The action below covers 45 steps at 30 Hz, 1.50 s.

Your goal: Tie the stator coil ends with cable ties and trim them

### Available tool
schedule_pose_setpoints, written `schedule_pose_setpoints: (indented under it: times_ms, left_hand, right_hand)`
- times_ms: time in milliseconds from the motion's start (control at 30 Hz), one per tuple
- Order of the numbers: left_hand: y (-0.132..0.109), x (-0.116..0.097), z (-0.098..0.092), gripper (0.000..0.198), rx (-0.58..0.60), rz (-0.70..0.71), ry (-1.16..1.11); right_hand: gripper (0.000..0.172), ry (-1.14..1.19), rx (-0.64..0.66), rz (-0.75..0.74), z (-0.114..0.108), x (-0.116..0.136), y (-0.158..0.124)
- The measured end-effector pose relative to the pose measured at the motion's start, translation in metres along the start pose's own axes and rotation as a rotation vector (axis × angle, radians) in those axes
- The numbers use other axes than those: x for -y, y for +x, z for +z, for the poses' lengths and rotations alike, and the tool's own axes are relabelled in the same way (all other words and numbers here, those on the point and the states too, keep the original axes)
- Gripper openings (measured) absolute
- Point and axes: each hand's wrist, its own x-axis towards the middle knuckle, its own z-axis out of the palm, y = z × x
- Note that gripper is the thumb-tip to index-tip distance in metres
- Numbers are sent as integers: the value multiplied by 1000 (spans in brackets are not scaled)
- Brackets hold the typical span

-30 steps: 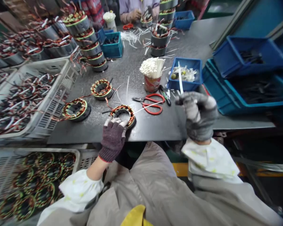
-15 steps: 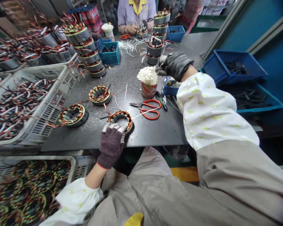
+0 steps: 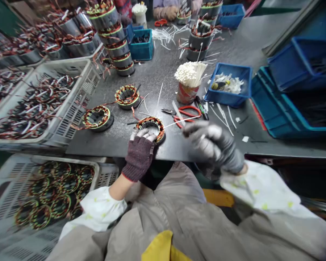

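My left hand (image 3: pixel 140 154), in a dark purple glove with pale fingertips, grips the near rim of a copper-wound motor stator (image 3: pixel 159 127) at the table's front edge. A thin white tube lies against that stator's right side, reaching over the scissors. My right hand (image 3: pixel 213 143), in a grey glove, is smeared by motion over the table's front edge. From its fingertips a blurred white tube (image 3: pixel 178 113) points up and away, in front of red-handled scissors (image 3: pixel 188 108). Two more stators, one farther back (image 3: pixel 127 97) and one to the left (image 3: pixel 97 118), lie nearby.
A can of white tubes (image 3: pixel 187 93) stands behind the scissors, beside a blue bin (image 3: pixel 228 96) with white scraps. Stacked stators (image 3: pixel 116 40) rise at back left. White crates (image 3: pixel 67 99) of stators flank the left side. Blue bins (image 3: pixel 293 112) stand right. A co-worker's hands (image 3: pixel 165 13) are opposite.
My right hand has come back from the can of white tubes toward the front edge, now with a white tube. My left hand stays on the stator. The view has tilted downward.
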Motion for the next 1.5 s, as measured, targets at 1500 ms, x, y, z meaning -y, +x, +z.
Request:
schedule_pose_setpoints:
  times_ms: [1500]
  left_hand:
    - [-5,-11,-7,39,127,-80,0]
  right_hand:
    - [13,-164,136,93,74,14,-65]
